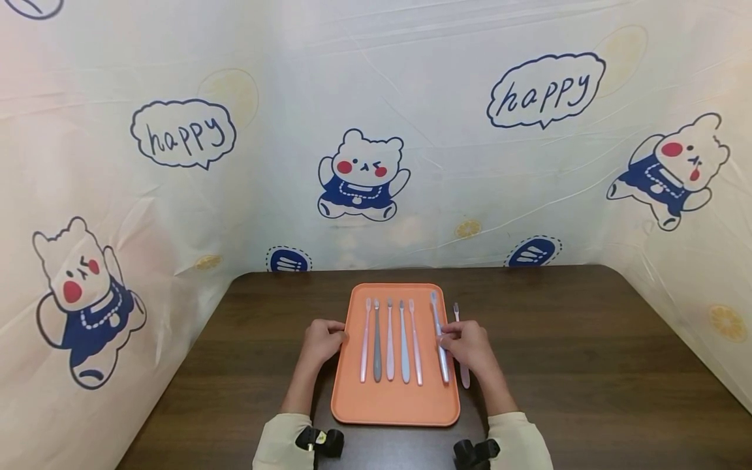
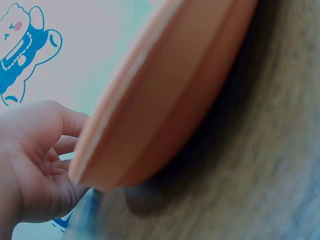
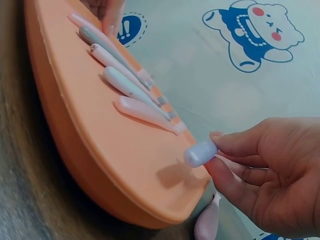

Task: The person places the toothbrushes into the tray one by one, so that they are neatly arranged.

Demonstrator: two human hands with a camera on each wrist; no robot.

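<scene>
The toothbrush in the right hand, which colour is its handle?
Pale lavender-blue toothbrush, pinched by the right hand; right wrist view shows it best.

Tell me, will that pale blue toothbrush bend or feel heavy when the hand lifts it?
The pale blue toothbrush probably stays stiff: its handle runs straight. It is likely light, since the right hand pinches it with fingertips only. Its smooth rounded end might slip.
</scene>
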